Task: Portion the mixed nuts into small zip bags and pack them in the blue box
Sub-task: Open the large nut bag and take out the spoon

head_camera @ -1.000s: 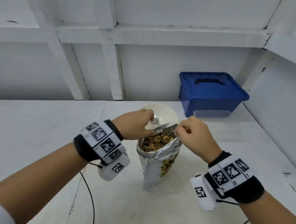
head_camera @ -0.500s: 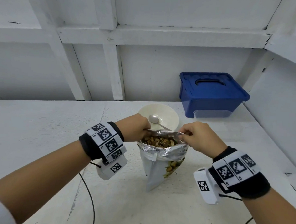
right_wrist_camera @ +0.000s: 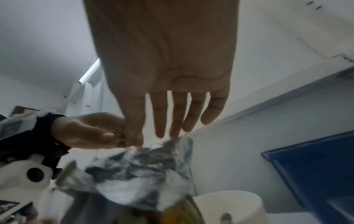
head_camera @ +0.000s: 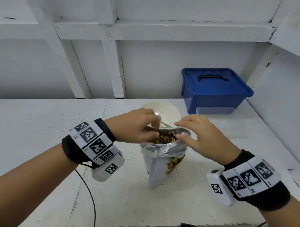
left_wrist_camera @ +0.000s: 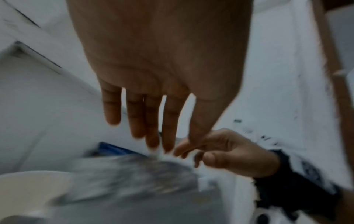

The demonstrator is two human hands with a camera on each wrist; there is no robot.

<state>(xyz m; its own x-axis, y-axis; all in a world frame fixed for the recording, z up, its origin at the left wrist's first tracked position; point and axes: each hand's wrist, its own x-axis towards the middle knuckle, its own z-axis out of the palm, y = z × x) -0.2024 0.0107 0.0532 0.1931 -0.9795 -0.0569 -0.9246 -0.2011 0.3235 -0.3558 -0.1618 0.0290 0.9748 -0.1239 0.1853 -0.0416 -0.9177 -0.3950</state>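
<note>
The silver nut bag [head_camera: 161, 166] stands upright mid-table, its foil rim folded outward and mixed nuts [head_camera: 163, 139] showing in the mouth. My left hand [head_camera: 152, 128] is at the rim's left side, thumb and fingers pinching the foil; the right wrist view shows that pinch [right_wrist_camera: 114, 136]. My right hand [head_camera: 179, 129] hovers over the right side of the rim with straight, spread fingers [right_wrist_camera: 172, 121] that touch the foil [right_wrist_camera: 143, 166]. The blue box [head_camera: 214, 88] sits lidded at the back right. No small zip bags are in view.
A cream bowl [head_camera: 169, 112] with a metal spoon [head_camera: 162, 122] stands just behind the bag. A clear small container [head_camera: 214, 110] lies against the blue box's front. A black cable [head_camera: 90, 196] runs along the table at the left. Walls close in behind and at the right.
Both hands pinched the rim and rolled it outward. Now the right hand's fingers have straightened and spread over the rim, while the left hand has shifted toward the far side.
</note>
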